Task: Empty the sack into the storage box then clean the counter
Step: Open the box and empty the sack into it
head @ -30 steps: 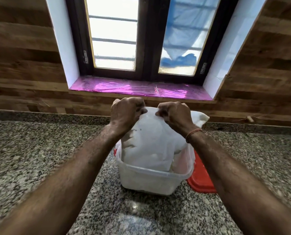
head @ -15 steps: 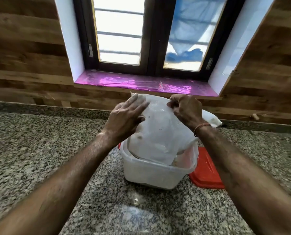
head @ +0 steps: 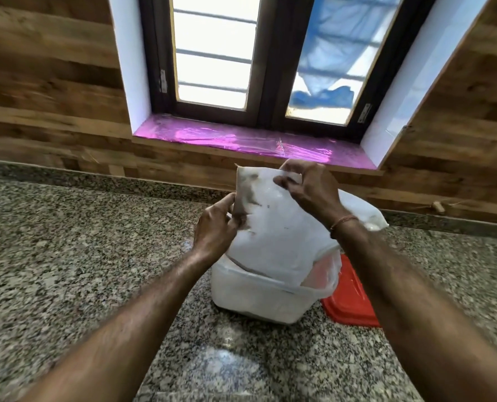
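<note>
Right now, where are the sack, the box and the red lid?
sack (head: pixel 282 239), head view, middle of its white side.
box (head: pixel 250 297), head view, front wall.
red lid (head: pixel 350 300), head view, its top face.

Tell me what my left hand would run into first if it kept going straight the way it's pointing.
Your left hand points up and away toward the right, and its fingertips already pinch the sack's left edge. Going on, it would press straight into the sack, probably before reaching your right hand, though depth is unclear.
</note>
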